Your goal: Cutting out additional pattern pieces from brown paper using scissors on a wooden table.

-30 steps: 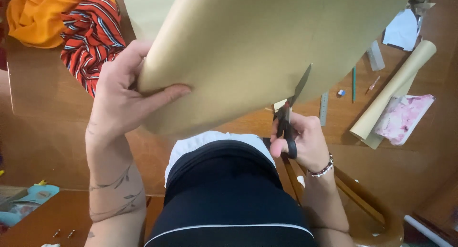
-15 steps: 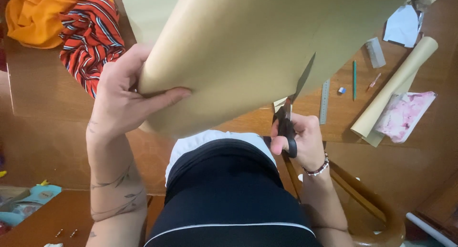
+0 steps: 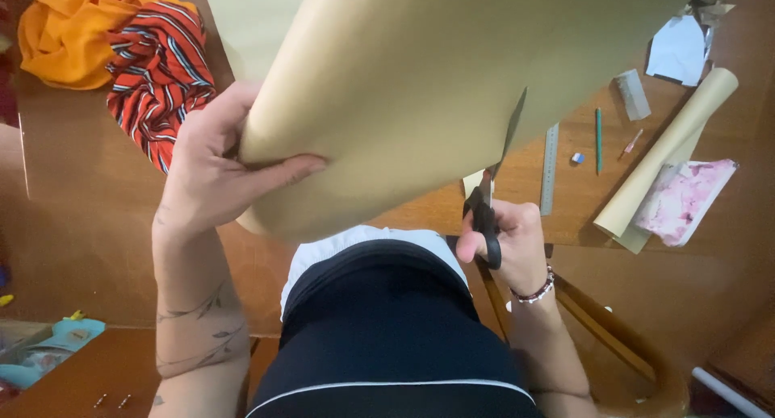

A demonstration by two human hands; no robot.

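Left hand point(image 3: 211, 172) clamped on lower-left edge of paper point(image 3: 452, 87), held up over table point(image 3: 97, 224). Right hand point(image 3: 508, 244) closed on scissors point(image 3: 487, 216), blades pointing up-right into paper's bottom edge, just beside the hand.

Large paper sheet point(image 3: 420, 87) pinched at its near left corner by left hand point(image 3: 214, 176), thumb on top. Scissors point(image 3: 488, 204) in right hand point(image 3: 508, 240), blades entering the sheet's near edge, right of those fingers. Ruler point(image 3: 550, 169), pencil point(image 3: 598, 140) and paper roll point(image 3: 666, 152) farther right on table point(image 3: 81, 224). Folded cloths point(image 3: 121, 47) beyond left fingers.
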